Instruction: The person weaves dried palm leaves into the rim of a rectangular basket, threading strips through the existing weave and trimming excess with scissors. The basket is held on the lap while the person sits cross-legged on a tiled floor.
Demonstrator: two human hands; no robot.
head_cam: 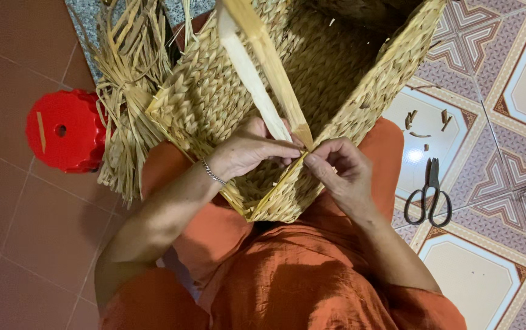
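A large woven basket (311,79) of pale straw rests tilted on the person's lap, its open mouth facing up toward 1 o'clock and its near corner pointing down at 6 o'clock between the knees. A flat straw strand (263,67) runs along that corner — its long axis slants from 11 o'clock at the top of the view down to 5 o'clock, ending right where both hands meet. The left hand (247,150) lies at 9 o'clock of that end, its grip pinched shut on the strand, fingers pressed against the basket wall. The right hand (342,168) sits at 3 o'clock, grip likewise closed on a thin strip at the rim — both about equally near. A loose straw bundle (128,91) and a red stool (64,128) lie at 9 o'clock; black scissors (429,198) lie on the tiled floor (507,73) at 3 o'clock.
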